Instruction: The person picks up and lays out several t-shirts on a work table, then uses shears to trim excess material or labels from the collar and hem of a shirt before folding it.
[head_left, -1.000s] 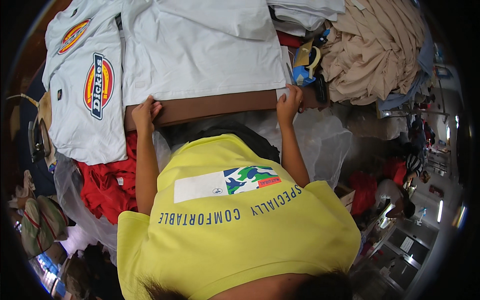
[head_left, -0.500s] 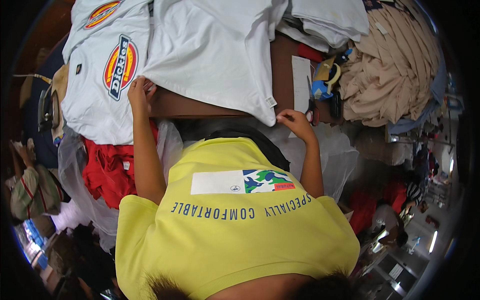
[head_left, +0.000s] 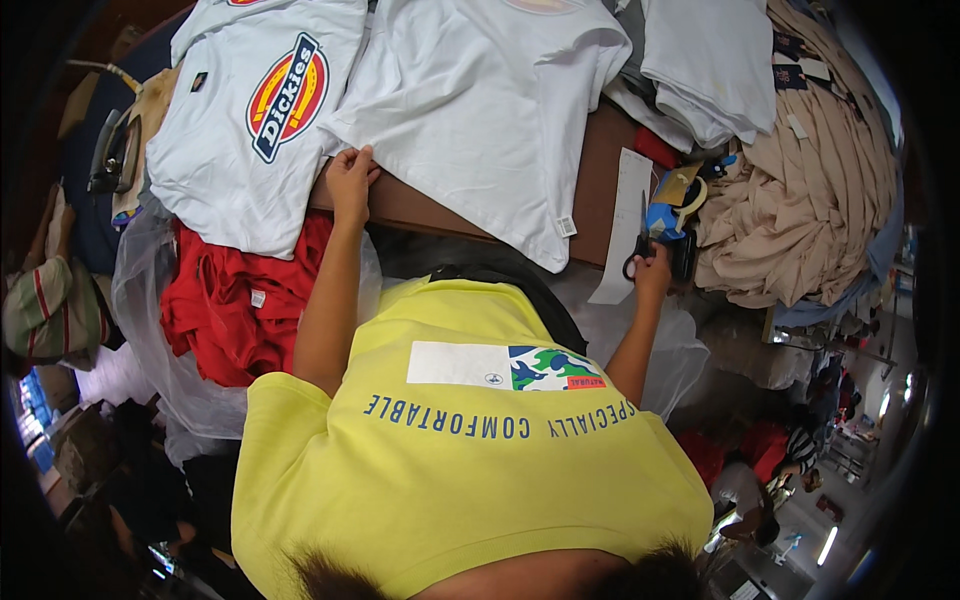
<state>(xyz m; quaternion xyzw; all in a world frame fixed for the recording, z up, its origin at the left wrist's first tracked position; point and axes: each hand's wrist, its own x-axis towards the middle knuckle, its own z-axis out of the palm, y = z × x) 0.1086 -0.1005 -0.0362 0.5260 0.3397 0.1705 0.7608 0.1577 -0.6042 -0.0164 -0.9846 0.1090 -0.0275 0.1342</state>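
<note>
Here, left hand (head_left: 352, 184) pinches white shirt (head_left: 470, 130) along its edge, right hand (head_left: 653, 270) closed on scissors (head_left: 641, 243) by the handles.

The right corner of the white shirt (head_left: 480, 120) is released by the right grip (head_left: 652, 272), now closed on the scissors (head_left: 643, 243); the hem, earlier laid straight along the table (head_left: 606, 190), is slanted, a small tag (head_left: 566, 227) exposed.
</note>
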